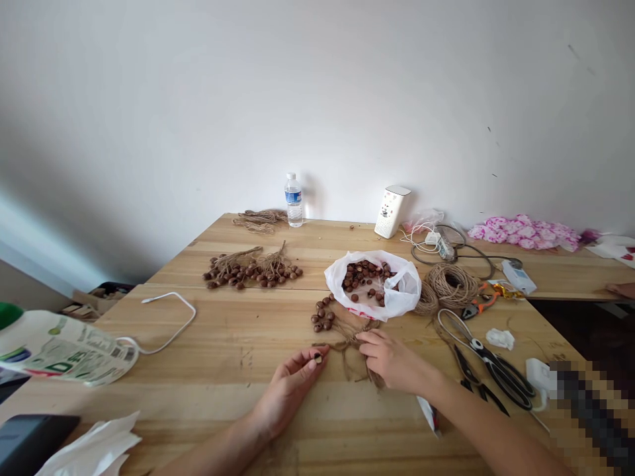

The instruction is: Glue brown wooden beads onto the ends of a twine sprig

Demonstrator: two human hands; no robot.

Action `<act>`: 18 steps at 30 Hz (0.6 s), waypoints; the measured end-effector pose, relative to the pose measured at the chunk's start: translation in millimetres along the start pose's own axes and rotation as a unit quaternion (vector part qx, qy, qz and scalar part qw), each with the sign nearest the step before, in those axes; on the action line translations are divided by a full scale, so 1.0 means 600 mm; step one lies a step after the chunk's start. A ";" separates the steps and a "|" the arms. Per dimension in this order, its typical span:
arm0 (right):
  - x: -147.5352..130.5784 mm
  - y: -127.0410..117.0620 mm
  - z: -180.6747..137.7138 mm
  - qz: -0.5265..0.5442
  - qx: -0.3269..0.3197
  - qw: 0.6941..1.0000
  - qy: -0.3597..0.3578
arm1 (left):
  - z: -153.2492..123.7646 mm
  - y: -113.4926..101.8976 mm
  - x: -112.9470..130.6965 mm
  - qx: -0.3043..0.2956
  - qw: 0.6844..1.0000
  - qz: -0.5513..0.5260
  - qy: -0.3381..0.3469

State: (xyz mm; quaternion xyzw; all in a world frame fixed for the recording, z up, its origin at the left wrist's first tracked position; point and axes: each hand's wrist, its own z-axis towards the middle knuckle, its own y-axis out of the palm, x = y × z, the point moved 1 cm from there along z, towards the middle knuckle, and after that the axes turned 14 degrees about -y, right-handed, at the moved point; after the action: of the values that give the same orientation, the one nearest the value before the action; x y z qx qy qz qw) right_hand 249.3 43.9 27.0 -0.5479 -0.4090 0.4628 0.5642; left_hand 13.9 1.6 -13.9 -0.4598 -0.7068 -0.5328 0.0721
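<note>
1. A white jug runs off my view at left.
2. My left hand pinches a small brown nut, partly hidden.
3. My right hand covers part of the twine strands before the plastic bag; whether it grips them, I cannot tell.

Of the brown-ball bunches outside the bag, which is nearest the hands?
The small bunch just beyond the left hand, beside the white bag. The other bunches lie farther back, to the left.

Wooden table beneath twine, scissors, bottle
</note>
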 end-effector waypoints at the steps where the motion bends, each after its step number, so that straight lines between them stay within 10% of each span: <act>1: 0.001 -0.001 -0.002 0.001 0.004 1.000 -0.004 | 0.000 0.000 0.000 0.000 1.000 0.000 0.000; 18: -0.034 0.006 0.065 0.000 -0.021 0.990 0.137 | -0.003 0.002 -0.001 -0.020 0.999 0.041 0.003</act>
State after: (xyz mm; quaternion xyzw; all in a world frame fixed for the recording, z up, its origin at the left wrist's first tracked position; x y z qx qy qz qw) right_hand 206.7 33.5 26.9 -0.6180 -0.3377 0.3742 0.6033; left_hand 14.5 -0.3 -12.5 -0.4884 -0.6763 -0.5446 0.0867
